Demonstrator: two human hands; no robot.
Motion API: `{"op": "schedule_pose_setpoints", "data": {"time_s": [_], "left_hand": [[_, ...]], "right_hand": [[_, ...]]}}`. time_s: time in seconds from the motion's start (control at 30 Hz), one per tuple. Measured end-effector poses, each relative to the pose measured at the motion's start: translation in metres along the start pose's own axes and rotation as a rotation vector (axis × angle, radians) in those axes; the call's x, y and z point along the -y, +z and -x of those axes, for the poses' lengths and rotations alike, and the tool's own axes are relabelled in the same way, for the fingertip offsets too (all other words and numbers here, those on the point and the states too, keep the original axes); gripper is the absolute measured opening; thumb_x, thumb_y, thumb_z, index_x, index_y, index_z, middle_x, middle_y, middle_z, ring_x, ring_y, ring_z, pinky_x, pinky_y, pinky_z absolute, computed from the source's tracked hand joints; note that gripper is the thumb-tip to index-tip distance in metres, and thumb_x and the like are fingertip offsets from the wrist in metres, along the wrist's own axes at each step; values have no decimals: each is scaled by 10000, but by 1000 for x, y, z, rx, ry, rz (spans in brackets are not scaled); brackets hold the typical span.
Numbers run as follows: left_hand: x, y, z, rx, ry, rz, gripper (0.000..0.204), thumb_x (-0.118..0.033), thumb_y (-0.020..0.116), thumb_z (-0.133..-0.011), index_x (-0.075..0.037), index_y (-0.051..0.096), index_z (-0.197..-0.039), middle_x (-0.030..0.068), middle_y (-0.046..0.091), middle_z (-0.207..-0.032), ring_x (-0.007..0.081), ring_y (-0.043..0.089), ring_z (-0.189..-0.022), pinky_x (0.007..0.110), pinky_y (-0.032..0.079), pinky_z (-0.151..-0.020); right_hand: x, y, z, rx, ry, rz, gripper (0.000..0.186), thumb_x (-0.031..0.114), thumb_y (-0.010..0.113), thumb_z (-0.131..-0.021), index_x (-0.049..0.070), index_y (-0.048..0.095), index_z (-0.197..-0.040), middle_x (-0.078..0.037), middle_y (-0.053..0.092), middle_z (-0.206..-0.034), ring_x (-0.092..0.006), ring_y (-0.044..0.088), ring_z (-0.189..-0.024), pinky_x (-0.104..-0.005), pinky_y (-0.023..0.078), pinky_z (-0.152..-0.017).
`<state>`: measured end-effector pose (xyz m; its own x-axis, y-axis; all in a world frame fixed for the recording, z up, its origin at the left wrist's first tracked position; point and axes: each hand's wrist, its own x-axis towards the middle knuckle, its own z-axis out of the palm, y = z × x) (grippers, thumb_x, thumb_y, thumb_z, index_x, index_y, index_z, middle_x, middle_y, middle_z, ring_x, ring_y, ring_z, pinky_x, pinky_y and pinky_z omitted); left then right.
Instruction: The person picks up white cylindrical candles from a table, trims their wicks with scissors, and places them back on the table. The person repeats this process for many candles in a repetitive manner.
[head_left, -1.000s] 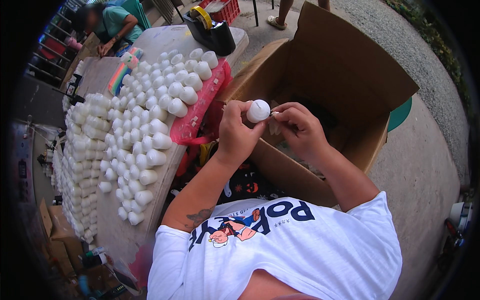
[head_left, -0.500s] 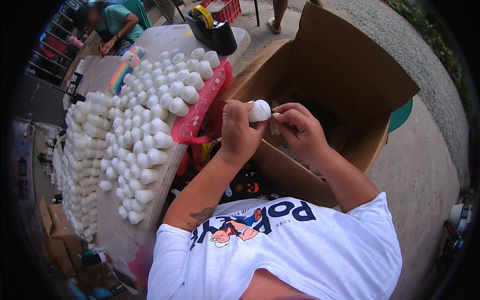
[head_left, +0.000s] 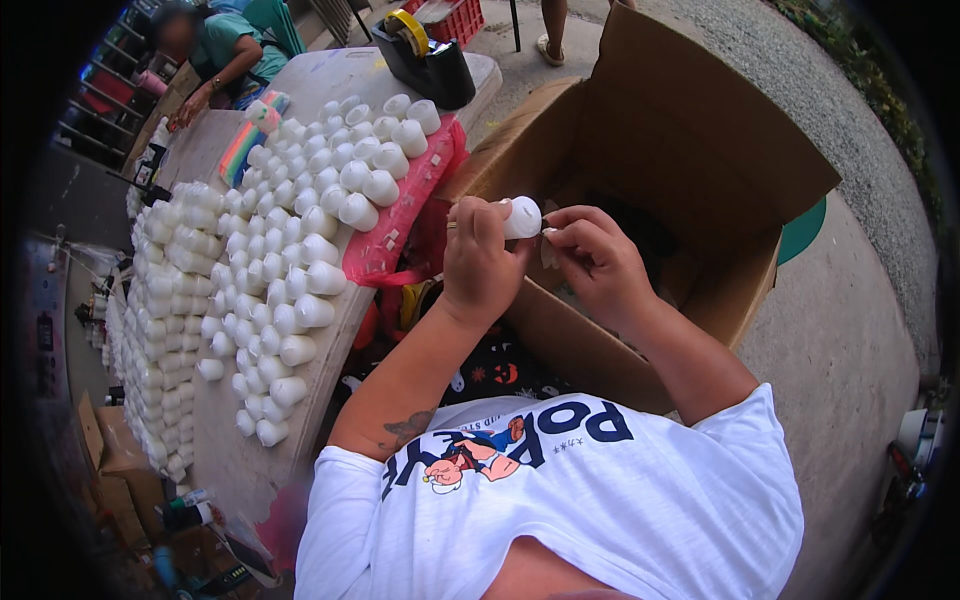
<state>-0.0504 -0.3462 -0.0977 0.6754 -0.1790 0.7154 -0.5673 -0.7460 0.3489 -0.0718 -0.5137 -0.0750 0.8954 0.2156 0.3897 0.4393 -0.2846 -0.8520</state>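
White cups [head_left: 270, 270] crowd the table [head_left: 230, 460]; cardboard box [head_left: 690, 150] gapes open.

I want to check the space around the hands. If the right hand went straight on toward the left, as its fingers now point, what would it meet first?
Most likely the small white cup held in the left hand; the right hand has its fingertips right at the cup's edge.

Rows of small white cups [head_left: 250, 290] cover a table [head_left: 230, 455] at left (tape dispenser [head_left: 425, 55] at its far end); open cardboard box [head_left: 690, 170] at right.
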Motion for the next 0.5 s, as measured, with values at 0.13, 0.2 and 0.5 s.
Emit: {"op": "schedule_pose_setpoints", "data": {"time_s": [0.13,0.2,0.5], "left_hand": [[0,-1,-1,-13,11,-1,505,-42,790,-622,-48,473,-1015,155,512,-934,358,539,-876,451,444,-820],[-2,-2,-4,-32,25,-18,485,-43,798,-619,-38,473,-979,150,530,-899,349,550,-838,435,452,-759],[-1,0,0,3,-79,36,500,-59,786,-646,-42,466,-1030,166,503,-943,367,531,-899,464,444,-824]], "right_hand": [[-1,0,0,-6,19,-7,64,0,641,-836,32,616,-885,-109,602,-1053,-248,628,-897,-307,521,-720],[-2,2,1,-3,12,-17,61,1,641,-837,32,617,-883,-110,602,-1051,-249,628,-896,-310,521,-724],[-2,-2,-2,-44,63,-13,50,1,641,-843,12,604,-874,-107,599,-1053,-226,629,-881,-294,515,-721]]}}
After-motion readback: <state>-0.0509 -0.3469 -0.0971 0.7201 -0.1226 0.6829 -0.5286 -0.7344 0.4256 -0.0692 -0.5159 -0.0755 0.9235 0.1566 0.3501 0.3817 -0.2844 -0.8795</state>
